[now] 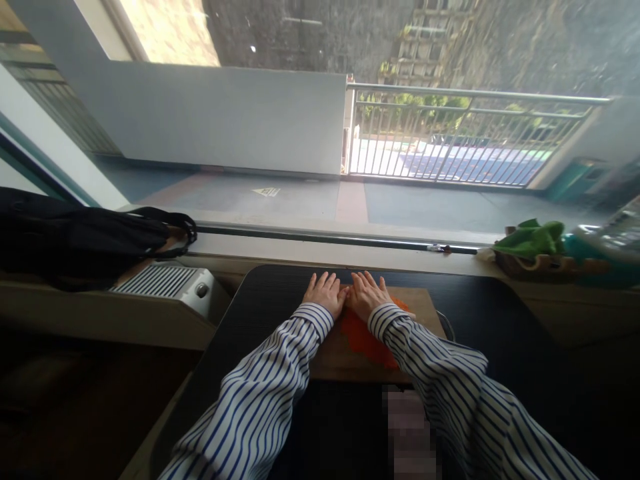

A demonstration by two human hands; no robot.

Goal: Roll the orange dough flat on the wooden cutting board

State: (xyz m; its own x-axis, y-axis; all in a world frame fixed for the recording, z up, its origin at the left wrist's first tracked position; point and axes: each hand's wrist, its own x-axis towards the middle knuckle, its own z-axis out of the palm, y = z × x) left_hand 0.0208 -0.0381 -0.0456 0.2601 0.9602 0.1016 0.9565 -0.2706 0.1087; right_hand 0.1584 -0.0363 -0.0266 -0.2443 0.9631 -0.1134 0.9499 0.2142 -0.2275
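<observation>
My left hand [325, 293] lies palm down near the far edge of a wooden board [330, 360], fingers stretched out. Beside it, my right hand [367, 295] is also flat, fingers spread, over the upper part of a flat orange piece with an uneven edge [367, 343]. Whether this piece is dough, cloth or paper I cannot tell. The two thumbs almost meet. Neither hand grips anything, and the palms hide what lies beneath them. The board rests on a black table [270, 307].
A black bag [75, 240] lies at the left, by a white unit with a grille [160, 280]. A window sill [300, 248] runs behind the table. A basket [535, 263] with something green stands at the right. A cord [447, 327] curves beside the board.
</observation>
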